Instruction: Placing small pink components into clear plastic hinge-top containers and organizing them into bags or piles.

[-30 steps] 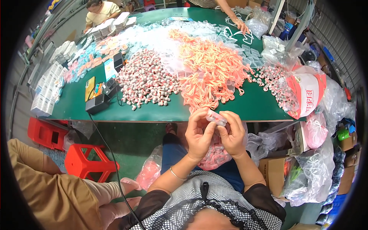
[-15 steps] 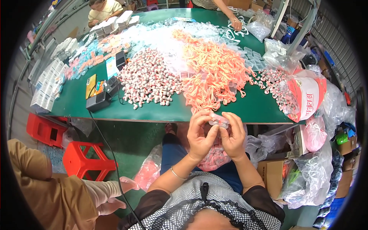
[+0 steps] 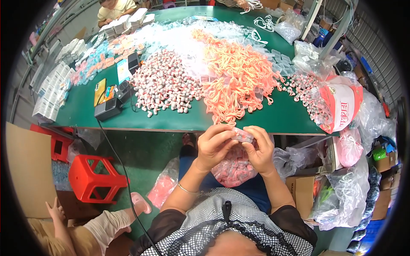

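Observation:
Just in front of the table edge, I hold a small clear plastic case (image 3: 242, 135) between both hands. My left hand (image 3: 213, 146) is closed on its left end, fingertips at the top edge. The right end sits between the thumb and fingers of my right hand (image 3: 261, 149). Something pinkish shows through the plastic, too small to make out. Below my hands, on my lap, lies a clear bag of pink-and-clear pieces (image 3: 234, 170). Beyond them on the table is a heap of orange cords (image 3: 239, 77), with a pile of small grey-and-pink rounded pieces (image 3: 164, 87) to its left.
Clear cases (image 3: 282, 64) spread across the green table (image 3: 171, 123). A black device (image 3: 107, 109) trails a cable past a red stool (image 3: 96, 179). A red-and-white sack (image 3: 341, 104) lies at right. Co-workers are at the far side; another, lower left, is beside a large cardboard piece (image 3: 30, 158).
My left fingers have shifted on the case, which shows more now. The far co-worker's arm has drawn back with white cords. At left, the standing person has moved lower and cardboard has appeared.

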`<action>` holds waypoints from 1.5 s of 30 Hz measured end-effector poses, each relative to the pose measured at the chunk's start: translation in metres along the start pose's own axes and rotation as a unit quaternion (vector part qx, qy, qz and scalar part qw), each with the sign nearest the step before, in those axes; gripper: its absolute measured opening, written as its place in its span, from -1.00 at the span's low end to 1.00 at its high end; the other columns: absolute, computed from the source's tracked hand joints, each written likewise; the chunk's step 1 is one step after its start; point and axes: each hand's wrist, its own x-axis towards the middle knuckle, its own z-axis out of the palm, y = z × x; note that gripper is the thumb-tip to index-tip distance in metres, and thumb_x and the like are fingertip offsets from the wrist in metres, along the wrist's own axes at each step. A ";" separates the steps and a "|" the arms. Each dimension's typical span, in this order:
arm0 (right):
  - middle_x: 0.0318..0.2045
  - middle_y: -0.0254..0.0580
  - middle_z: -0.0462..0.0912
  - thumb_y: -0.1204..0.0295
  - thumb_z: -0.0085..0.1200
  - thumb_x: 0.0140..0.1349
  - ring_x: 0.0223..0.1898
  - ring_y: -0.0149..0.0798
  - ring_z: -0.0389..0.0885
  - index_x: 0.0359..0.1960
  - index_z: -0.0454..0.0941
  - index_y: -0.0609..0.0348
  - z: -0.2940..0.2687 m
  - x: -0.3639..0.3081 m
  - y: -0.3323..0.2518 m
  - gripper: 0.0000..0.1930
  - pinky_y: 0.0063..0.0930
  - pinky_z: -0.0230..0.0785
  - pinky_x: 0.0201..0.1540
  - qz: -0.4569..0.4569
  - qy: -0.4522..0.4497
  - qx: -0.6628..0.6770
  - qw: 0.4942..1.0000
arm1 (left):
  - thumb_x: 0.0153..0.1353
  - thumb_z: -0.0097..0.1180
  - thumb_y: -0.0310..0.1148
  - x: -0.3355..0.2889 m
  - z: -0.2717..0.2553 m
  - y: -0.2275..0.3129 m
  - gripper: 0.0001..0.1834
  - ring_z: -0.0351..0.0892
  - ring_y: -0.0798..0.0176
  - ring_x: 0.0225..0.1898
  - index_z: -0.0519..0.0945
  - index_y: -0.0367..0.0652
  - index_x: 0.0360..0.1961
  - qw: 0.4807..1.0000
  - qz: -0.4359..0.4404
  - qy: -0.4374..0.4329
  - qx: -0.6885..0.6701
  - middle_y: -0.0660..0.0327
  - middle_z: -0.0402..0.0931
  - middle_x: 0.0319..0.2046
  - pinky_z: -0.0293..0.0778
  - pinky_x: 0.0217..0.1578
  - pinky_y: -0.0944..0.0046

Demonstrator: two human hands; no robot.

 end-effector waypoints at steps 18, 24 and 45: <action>-0.27 -0.08 0.65 0.44 0.23 0.22 -0.23 -0.15 0.65 -0.19 0.60 0.31 -0.010 -0.016 0.003 -0.80 -0.39 0.49 -0.16 0.054 -0.050 0.062 0.995 | 0.17 0.22 -0.40 -0.004 0.002 0.002 -0.80 0.56 0.15 -0.33 0.62 -0.31 -0.23 0.983 -0.069 -0.152 -0.077 0.08 0.54 -0.35 0.49 -0.29 0.25; -0.24 -0.23 0.67 0.46 0.13 0.31 -0.25 -0.39 0.62 -0.10 0.58 0.30 -0.012 -0.054 0.052 -0.80 -0.54 0.47 -0.18 0.274 -0.087 0.235 0.928 | 0.23 0.19 -0.27 -0.027 0.029 -0.017 -0.75 0.62 0.04 -0.35 0.63 -0.26 -0.23 0.962 -0.183 -0.200 -0.024 0.07 0.57 -0.37 0.50 -0.33 0.16; -0.29 -0.08 0.60 0.55 0.21 0.08 -0.31 -0.11 0.60 -0.24 0.63 0.20 0.002 -0.150 0.145 -0.82 -0.29 0.46 -0.23 0.263 -0.103 -0.111 0.953 | 0.11 0.23 -0.59 -0.018 0.016 -0.029 -0.86 0.60 0.10 -0.41 0.65 -0.27 -0.27 0.990 -0.078 -0.097 0.070 0.09 0.60 -0.39 0.52 -0.36 0.23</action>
